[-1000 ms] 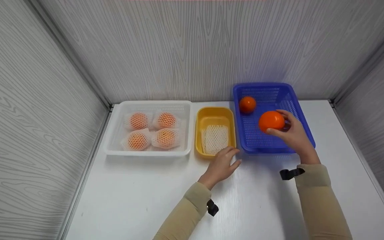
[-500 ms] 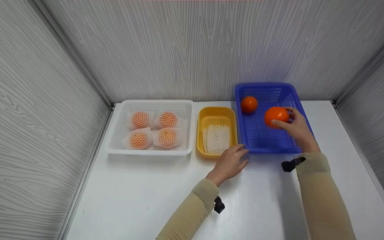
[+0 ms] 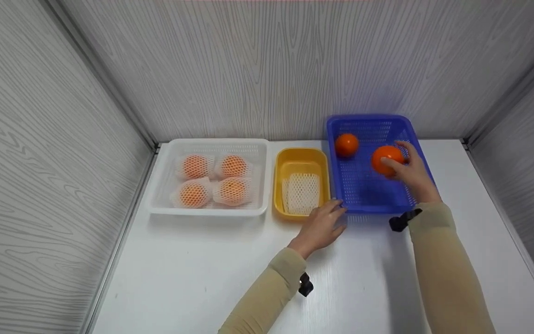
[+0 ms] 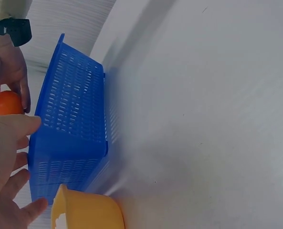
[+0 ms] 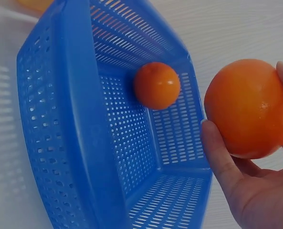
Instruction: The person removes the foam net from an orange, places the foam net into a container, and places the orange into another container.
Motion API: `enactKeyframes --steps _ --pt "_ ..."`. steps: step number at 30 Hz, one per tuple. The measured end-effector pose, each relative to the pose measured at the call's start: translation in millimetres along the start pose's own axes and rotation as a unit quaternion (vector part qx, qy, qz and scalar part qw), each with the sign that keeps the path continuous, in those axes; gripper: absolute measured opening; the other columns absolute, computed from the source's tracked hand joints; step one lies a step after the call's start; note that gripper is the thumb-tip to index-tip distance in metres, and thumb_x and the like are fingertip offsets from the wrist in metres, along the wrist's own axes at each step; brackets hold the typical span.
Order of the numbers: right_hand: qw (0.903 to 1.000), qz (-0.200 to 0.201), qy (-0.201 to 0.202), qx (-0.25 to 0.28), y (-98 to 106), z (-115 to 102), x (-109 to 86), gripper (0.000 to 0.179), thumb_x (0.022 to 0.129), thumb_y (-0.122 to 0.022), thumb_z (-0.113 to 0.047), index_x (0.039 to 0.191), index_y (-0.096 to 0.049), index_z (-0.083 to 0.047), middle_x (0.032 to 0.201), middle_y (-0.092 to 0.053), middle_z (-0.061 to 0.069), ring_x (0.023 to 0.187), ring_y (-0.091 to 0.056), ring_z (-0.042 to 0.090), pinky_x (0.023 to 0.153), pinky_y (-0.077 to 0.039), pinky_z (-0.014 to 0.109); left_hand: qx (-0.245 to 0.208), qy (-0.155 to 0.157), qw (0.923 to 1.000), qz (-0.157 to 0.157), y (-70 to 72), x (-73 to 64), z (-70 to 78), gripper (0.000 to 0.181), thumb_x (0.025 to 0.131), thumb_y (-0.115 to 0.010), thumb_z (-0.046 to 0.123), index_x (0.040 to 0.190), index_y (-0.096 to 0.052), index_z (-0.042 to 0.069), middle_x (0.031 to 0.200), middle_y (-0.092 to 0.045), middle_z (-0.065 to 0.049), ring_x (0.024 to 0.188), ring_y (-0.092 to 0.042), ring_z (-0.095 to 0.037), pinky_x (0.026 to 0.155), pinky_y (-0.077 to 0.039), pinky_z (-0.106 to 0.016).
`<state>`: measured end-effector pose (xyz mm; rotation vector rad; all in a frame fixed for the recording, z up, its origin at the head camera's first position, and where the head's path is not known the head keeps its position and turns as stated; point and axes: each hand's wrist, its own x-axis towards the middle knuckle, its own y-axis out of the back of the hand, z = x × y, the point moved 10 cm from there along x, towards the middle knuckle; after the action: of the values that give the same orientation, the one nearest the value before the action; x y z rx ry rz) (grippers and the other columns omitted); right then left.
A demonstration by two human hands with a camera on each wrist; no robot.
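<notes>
Pale woodgrain walls [image 3: 267, 69] enclose a white table [image 3: 179, 269] at its far edge and both sides. Along the far edge stand three containers in a row: a white basket [image 3: 207, 212] toward the far left corner, a yellow tub [image 3: 299, 161] beside it, and a blue basket [image 3: 356, 181] toward the far right corner.

The person's right hand [image 3: 414, 176] grasps an orange [image 5: 246, 109], thumb on one side and fingers on the other. It holds the fruit above the floor of the blue basket, toward that basket's right edge. A second orange [image 3: 346, 145] sits inside, at the far left corner.

The left hand [image 3: 320, 229] is at the blue basket's near left corner, fingers loosely spread and grasping nothing; it cannot be told whether they press the rim. From the head view it also overlaps the near right corner of the tub.

White netting [image 3: 304, 192] lies flat in the tub, toward its near edge. Four netted fruits [image 3: 232, 191] rest in the white basket, two toward its far edge and two toward its near edge. Both arms wear tan sleeves [image 3: 448, 273], each with a black device [image 3: 306, 284] at the cuff, and extend from the table's near edge.
</notes>
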<state>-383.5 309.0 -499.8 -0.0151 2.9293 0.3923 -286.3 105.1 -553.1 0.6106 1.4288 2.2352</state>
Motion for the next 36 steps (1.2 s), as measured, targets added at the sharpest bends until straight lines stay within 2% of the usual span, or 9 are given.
enactKeyframes --steps 3,6,12,19,23,30,33,36 --pt "0.9992 -0.018 -0.013 0.034 -4 -7 -2.9 0.073 0.097 -0.064 -0.026 0.155 -0.021 -0.016 0.15 -0.021 0.028 0.124 -0.042 0.041 0.09 -0.052 0.041 0.004 0.003 1.0 -0.007 -0.7 0.2 -0.5 0.046 0.097 -0.063 0.033 0.138 -0.057 0.013 0.15 -0.042 -0.004 0.141 -0.033 -0.02 0.109 -0.036 -0.043" --pt "0.9975 -0.023 -0.037 0.055 -1 -3 0.1 0.07 0.097 -0.062 -0.023 0.153 -0.022 -0.012 0.151 -0.018 0.025 0.125 -0.041 0.041 0.094 -0.05 0.044 0.007 0.005 0.9999 -0.013 0.0 0.2 -0.6 0.046 0.096 -0.063 0.032 0.138 -0.057 0.014 0.151 -0.041 -0.003 0.142 -0.033 -0.02 0.109 -0.036 -0.042" --pt "0.9967 -0.017 -0.073 0.032 12 27 15.3 0.079 0.097 -0.063 -0.03 0.156 -0.016 -0.012 0.155 -0.015 0.024 0.126 -0.039 0.038 0.097 -0.047 0.044 0.003 0.008 0.9998 -0.019 0.5 -0.2 -0.8 0.046 0.096 -0.064 0.03 0.139 -0.057 0.014 0.151 -0.04 -0.002 0.141 -0.033 -0.02 0.11 -0.035 -0.04" --pt "0.9923 -0.031 -0.119 0.011 12 54 16.4 0.077 0.099 -0.055 -0.02 0.158 -0.007 -0.009 0.157 -0.009 0.025 0.134 -0.028 0.042 0.099 -0.046 0.044 -0.007 0.011 0.9996 -0.026 0.6 0.6 -2.6 0.046 0.096 -0.064 0.031 0.139 -0.056 0.016 0.152 -0.039 0.001 0.141 -0.032 -0.016 0.11 -0.034 -0.037" --pt "0.9865 -0.034 -0.159 0.012 10 69 13.0 0.079 0.1 -0.053 -0.021 0.158 0.0 -0.008 0.158 -0.005 0.025 0.138 -0.021 0.042 0.102 -0.043 0.045 -0.02 0.023 0.9987 -0.04 -1.5 0.0 -5.9 0.047 0.096 -0.065 0.029 0.141 -0.055 0.018 0.153 -0.037 0.003 0.142 -0.03 -0.015 0.111 -0.032 -0.039" --pt "0.9689 -0.038 -0.236 0.065 5 93 7.8 0.081 0.1 -0.052 -0.016 0.157 0.005 -0.007 0.159 0.0 0.023 0.142 -0.015 0.039 0.107 -0.037 0.047 -0.032 0.032 0.9974 -0.055 -2.8 -1.5 -6.9 0.05 0.095 -0.065 0.029 0.143 -0.053 0.019 0.155 -0.034 0.005 0.143 -0.027 -0.015 0.111 -0.032 -0.045" --pt "0.9643 -0.044 -0.254 0.059 4 99 6.5 0.08 0.1 -0.052 -0.017 0.157 0.004 -0.006 0.16 0.0 0.023 0.143 -0.014 0.039 0.109 -0.035 0.048 -0.032 0.032 0.9973 -0.057 -2.2 -2.1 -6.9 0.05 0.095 -0.066 0.029 0.143 -0.053 0.02 0.155 -0.035 0.005 0.143 -0.027 -0.015 0.111 -0.032 -0.047" --pt "0.9622 -0.055 -0.264 0.038 2 101 5.5 0.083 0.099 -0.053 -0.019 0.156 0.005 -0.007 0.16 0.006 0.022 0.145 -0.009 0.04 0.111 -0.027 0.052 -0.027 0.028 0.9977 -0.056 -0.6 -2.4 -6.3 0.05 0.095 -0.066 0.029 0.143 -0.053 0.02 0.154 -0.036 0.004 0.143 -0.029 -0.016 0.11 -0.033 -0.046"
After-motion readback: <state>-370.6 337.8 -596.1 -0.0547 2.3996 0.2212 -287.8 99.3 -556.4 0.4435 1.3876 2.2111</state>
